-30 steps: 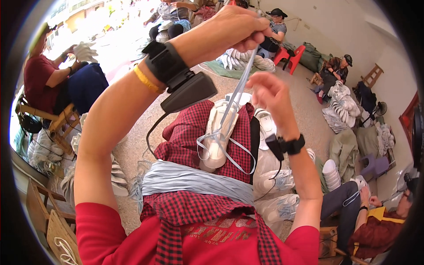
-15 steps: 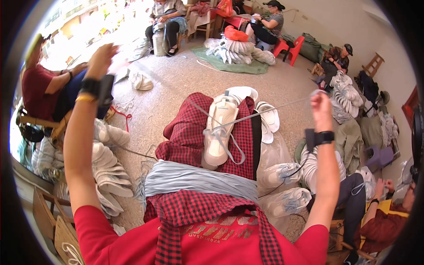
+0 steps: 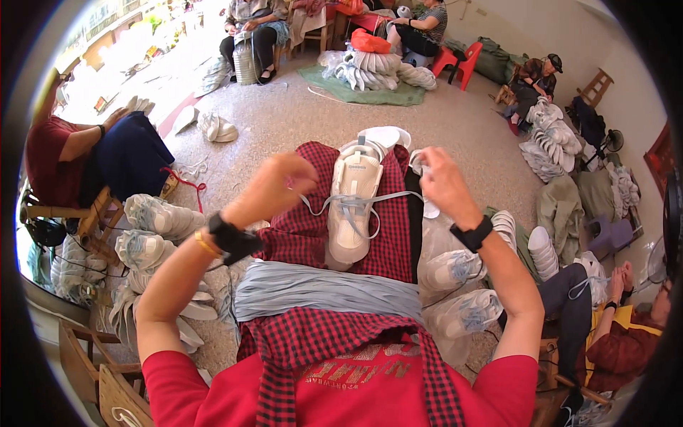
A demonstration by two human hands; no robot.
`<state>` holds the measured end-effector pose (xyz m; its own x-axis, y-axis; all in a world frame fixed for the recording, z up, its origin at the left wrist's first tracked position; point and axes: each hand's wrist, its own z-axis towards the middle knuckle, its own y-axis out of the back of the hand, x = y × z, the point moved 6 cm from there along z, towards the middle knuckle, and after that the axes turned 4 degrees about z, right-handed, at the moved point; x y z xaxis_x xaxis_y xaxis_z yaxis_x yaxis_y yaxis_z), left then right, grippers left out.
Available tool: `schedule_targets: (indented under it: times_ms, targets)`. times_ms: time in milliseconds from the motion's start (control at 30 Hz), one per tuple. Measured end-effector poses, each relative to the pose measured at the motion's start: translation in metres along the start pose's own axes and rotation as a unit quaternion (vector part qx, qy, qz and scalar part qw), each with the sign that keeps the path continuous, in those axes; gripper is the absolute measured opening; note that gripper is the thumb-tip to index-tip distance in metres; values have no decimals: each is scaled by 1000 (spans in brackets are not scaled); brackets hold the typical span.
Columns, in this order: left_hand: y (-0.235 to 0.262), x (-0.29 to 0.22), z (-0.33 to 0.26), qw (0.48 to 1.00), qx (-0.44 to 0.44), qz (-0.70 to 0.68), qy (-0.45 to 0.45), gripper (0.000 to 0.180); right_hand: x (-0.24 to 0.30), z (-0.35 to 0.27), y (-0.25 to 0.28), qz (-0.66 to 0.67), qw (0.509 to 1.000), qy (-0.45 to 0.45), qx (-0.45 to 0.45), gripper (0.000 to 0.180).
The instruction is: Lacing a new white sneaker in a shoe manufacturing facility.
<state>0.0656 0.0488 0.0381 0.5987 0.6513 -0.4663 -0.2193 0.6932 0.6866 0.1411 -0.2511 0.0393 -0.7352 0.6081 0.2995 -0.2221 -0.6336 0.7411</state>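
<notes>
A cream sneaker (image 3: 356, 178) lies on my lap over a red and black checked apron (image 3: 313, 235), its toe toward me. A flat grey shoelace (image 3: 353, 204) crosses its tongue, with a loop hanging over the toe and one end trailing to each side. My left hand (image 3: 277, 186), slightly blurred, has curled fingers at the left end of the lace, left of the shoe. To the right, my right hand (image 3: 445, 186) pinches the other end. Across my waist lies a thick bundle of grey laces (image 3: 327, 293).
Stacked pale shoe parts (image 3: 153, 217) lie on the floor at my left, beside a seated person in dark red. More sneakers (image 3: 459, 313) in clear plastic sit at my right. Other people work at the back and right, near a red chair (image 3: 459, 64) and a purple stool (image 3: 612, 235).
Both hands have come down and inward from wide apart, toward the shoe. The lace, stretched taut to the right before, now hangs slack and lies lower across the tongue.
</notes>
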Motion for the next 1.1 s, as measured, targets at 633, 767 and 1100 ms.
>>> schedule_targets:
  times_ms: [633, 767, 1100]
  targets:
    - [-84, -12, 3, 996, 40, 79, 5, 11, 38, -5, -63, 191, 971, -97, 104, 17]
    - [-71, -2, -3, 999, -11, -20, 35, 18, 9, 1, -54, 354, 923, -145, 40, 9]
    - [-59, -2, -17, 1000, -6, 18, 13, 23, 90, -31, -38, 111, 975, 157, 109, 22]
